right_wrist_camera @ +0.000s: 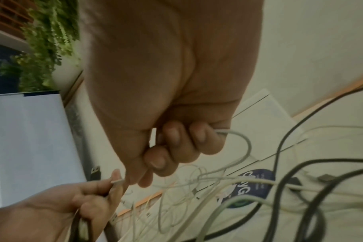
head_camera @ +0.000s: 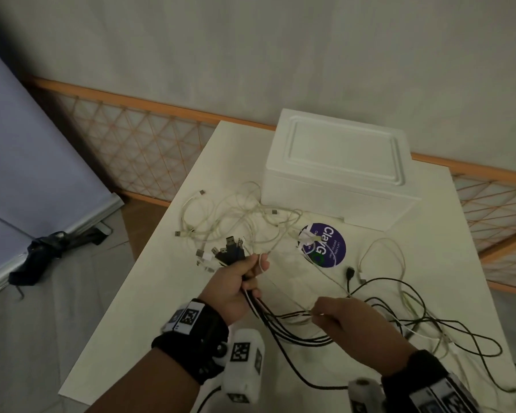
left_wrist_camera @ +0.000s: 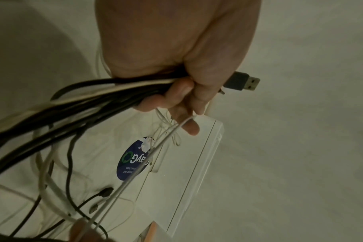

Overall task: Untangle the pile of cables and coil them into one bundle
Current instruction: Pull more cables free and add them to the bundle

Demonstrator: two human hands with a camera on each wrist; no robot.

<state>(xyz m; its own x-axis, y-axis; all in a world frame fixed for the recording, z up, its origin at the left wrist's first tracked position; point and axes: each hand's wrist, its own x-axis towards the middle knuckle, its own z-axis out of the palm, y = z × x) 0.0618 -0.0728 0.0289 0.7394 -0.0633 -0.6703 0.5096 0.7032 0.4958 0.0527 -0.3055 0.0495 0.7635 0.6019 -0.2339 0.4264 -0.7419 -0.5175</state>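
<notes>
Left hand (head_camera: 236, 286): your fingers clamp the gathered cables (head_camera: 283, 323), plugs (head_camera: 221, 251) fanning beyond them.
Right hand (head_camera: 350, 320): your fingers pinch one white cable (right_wrist_camera: 241, 147).
Worktop (head_camera: 137, 308): beneath both.

2 hands (head_camera: 236, 286), 1 box (head_camera: 337, 171), 1 sticker (head_camera: 325, 244)

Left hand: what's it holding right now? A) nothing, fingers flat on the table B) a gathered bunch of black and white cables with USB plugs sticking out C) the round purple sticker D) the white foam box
B: the left hand grips a bunch of black and white cables, with a black USB plug poking out past the fingers; the white foam box and purple sticker sit untouched on the table.
</notes>
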